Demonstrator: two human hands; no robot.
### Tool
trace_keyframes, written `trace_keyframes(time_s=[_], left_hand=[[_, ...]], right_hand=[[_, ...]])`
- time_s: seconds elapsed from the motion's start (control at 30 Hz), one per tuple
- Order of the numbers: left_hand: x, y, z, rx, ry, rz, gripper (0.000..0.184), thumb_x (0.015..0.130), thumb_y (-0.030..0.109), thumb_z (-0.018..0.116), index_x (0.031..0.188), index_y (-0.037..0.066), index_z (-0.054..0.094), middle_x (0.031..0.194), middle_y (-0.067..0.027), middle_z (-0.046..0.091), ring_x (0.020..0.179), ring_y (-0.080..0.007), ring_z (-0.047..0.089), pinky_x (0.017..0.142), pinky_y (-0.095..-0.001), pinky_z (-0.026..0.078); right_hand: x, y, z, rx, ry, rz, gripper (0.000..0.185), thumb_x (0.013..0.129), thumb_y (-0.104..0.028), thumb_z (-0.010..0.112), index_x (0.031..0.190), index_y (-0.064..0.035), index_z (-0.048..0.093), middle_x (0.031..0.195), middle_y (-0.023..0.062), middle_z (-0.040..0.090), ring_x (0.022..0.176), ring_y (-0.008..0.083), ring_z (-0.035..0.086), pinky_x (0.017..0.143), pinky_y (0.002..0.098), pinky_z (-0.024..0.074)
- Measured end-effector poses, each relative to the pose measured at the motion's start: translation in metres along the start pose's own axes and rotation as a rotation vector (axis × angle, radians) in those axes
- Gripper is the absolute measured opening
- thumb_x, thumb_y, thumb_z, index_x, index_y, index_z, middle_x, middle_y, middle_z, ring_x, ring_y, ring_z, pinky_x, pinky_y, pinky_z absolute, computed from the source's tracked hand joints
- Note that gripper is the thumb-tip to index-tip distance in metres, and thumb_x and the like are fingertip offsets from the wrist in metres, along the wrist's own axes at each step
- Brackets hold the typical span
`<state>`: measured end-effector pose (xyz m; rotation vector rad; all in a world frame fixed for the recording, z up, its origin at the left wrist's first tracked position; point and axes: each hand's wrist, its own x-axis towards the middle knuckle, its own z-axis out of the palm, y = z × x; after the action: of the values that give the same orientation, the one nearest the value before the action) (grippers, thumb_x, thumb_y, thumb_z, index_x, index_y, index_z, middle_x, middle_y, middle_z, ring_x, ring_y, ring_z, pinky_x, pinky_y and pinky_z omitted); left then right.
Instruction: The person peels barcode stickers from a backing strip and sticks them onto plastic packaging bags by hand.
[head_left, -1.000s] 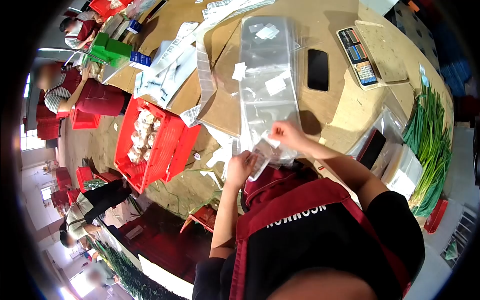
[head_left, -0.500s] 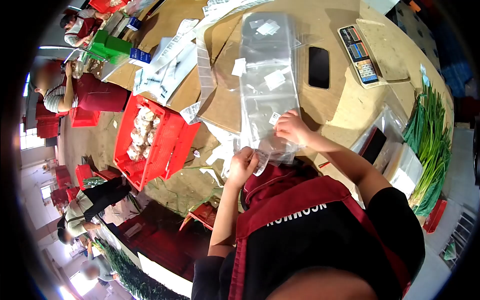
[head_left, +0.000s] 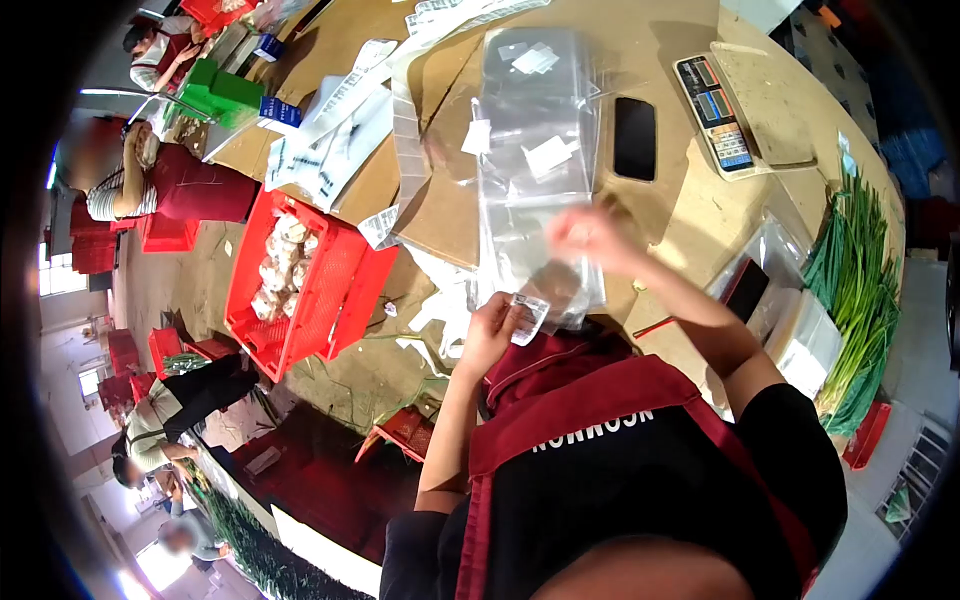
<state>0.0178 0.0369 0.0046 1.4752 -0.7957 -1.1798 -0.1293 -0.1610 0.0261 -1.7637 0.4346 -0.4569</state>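
Observation:
My left hand (head_left: 490, 328) is closed around a small printed label (head_left: 530, 320), held at the near end of the stacked clear plastic bags (head_left: 535, 100). My right hand (head_left: 590, 240) hangs over the lower part of the bags. Motion smears its fingers, so whether it grips anything does not show. Small white labels lie on the bags, among them one (head_left: 550, 157) near the middle and another (head_left: 476, 137) at the left edge. A black phone (head_left: 635, 138) rests just right of the stack.
Long strips of labels (head_left: 408, 130) curl across the table's left side. A red crate (head_left: 335, 300) holding wrapped white produce stands left of the table. To the right are a scale (head_left: 725, 115), green stalks (head_left: 865, 290) and more plastic bags (head_left: 810, 340). Several people work at left.
My right hand has risen slightly from the bags and is now blurred; the small label at its fingertips no longer shows. The label in my left hand has turned and shows more of its face.

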Motion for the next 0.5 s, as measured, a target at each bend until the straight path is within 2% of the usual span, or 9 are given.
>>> trace_keyframes(time_s=[0.07, 0.13, 0.2, 0.27, 0.33, 0.37, 0.4, 0.47, 0.5], left_hand=[[0.007, 0.006, 0.001, 0.355, -0.127, 0.066, 0.008, 0.087, 0.005, 0.054, 0.087, -0.003, 0.053, 0.068, -0.0087, 0.058, 0.06, -0.0099, 0.054, 0.055, -0.0248, 0.044], [0.009, 0.014, 0.003, 0.381, -0.149, 0.064, 0.009, 0.087, 0.006, 0.056, 0.087, -0.003, 0.054, 0.068, -0.0086, 0.059, 0.06, -0.0099, 0.055, 0.055, -0.0248, 0.045], [0.01, 0.013, 0.0, 0.22, -0.12, -0.056, 0.008, 0.086, 0.005, 0.056, 0.088, -0.002, 0.054, 0.065, -0.0089, 0.058, 0.056, -0.0106, 0.053, 0.053, -0.0261, 0.044], [0.01, 0.019, 0.001, 0.225, -0.068, -0.075, 0.016, 0.085, 0.013, 0.061, 0.084, -0.002, 0.057, 0.06, -0.0042, 0.056, 0.055, -0.0091, 0.049, 0.052, -0.0246, 0.041], [0.01, 0.02, -0.007, 0.642, 0.101, -0.051, 0.026, 0.08, 0.021, 0.067, 0.075, -0.003, 0.058, 0.056, -0.0073, 0.054, 0.053, -0.0098, 0.049, 0.05, -0.0264, 0.041], [0.01, 0.019, -0.017, 0.698, 0.081, -0.064, 0.032, 0.079, 0.029, 0.067, 0.069, -0.001, 0.058, 0.055, -0.0147, 0.054, 0.047, -0.0272, 0.051, 0.048, -0.0333, 0.042], [0.006, 0.004, -0.03, 0.76, 0.028, 0.014, 0.031, 0.08, 0.03, 0.066, 0.073, 0.0, 0.06, 0.055, -0.0139, 0.054, 0.047, -0.0273, 0.051, 0.05, -0.0348, 0.042], [0.0, 0.0, -0.039, 0.69, -0.022, -0.104, 0.027, 0.083, 0.028, 0.062, 0.078, 0.001, 0.061, 0.059, -0.0161, 0.055, 0.05, -0.0247, 0.054, 0.052, -0.0353, 0.043], [-0.002, -0.002, -0.041, 0.695, -0.031, -0.105, 0.027, 0.083, 0.028, 0.062, 0.078, 0.001, 0.061, 0.059, -0.0161, 0.055, 0.05, -0.0247, 0.054, 0.052, -0.0353, 0.043]], right_hand=[[-0.023, 0.03, 0.045, -0.087, -0.289, 0.078, 0.011, 0.074, -0.014, 0.07, 0.082, -0.0085, 0.065, 0.072, 0.0016, 0.063, 0.061, 0.0102, 0.055, 0.054, 0.0223, 0.0415], [-0.033, 0.037, 0.062, 0.0, -0.263, 0.191, 0.014, 0.072, -0.012, 0.072, 0.077, -0.004, 0.062, 0.068, 0.0004, 0.061, 0.058, 0.0105, 0.053, 0.052, 0.0221, 0.039], [-0.034, 0.04, 0.071, 0.456, -0.21, 0.317, 0.015, 0.071, -0.008, 0.071, 0.072, -0.0016, 0.058, 0.065, 0.0005, 0.058, 0.055, 0.0109, 0.051, 0.05, 0.0229, 0.0367], [-0.029, 0.036, 0.067, 0.348, -0.202, 0.281, 0.016, 0.072, -0.011, 0.071, 0.072, -0.0016, 0.059, 0.066, 0.0025, 0.06, 0.056, 0.011, 0.052, 0.051, 0.022, 0.0394], [-0.016, 0.028, 0.059, 0.068, -0.091, 0.271, 0.017, 0.074, -0.016, 0.071, 0.074, -0.0024, 0.061, 0.067, 0.0045, 0.06, 0.056, 0.0119, 0.054, 0.051, 0.0202, 0.0421], [-0.008, 0.029, 0.05, -0.163, -0.092, 0.325, 0.023, 0.075, -0.022, 0.071, 0.087, -0.0045, 0.064, 0.074, 0.0069, 0.062, 0.065, 0.015, 0.058, 0.061, 0.0267, 0.0473], [-0.004, 0.042, 0.042, -0.163, -0.096, 0.323, 0.023, 0.075, -0.022, 0.071, 0.087, -0.0045, 0.064, 0.074, 0.0069, 0.062, 0.065, 0.015, 0.058, 0.061, 0.0267, 0.0473], [-0.007, 0.071, 0.035, -0.806, -0.074, 0.248, 0.041, 0.07, -0.027, 0.074, 0.102, -0.0084, 0.057, 0.097, 0.0067, 0.061, 0.086, 0.0146, 0.059, 0.081, 0.032, 0.0441], [-0.003, 0.057, 0.032, -0.8, -0.067, 0.254, 0.041, 0.07, -0.027, 0.074, 0.102, -0.0084, 0.057, 0.097, 0.0067, 0.061, 0.086, 0.0146, 0.059, 0.081, 0.032, 0.0441]])
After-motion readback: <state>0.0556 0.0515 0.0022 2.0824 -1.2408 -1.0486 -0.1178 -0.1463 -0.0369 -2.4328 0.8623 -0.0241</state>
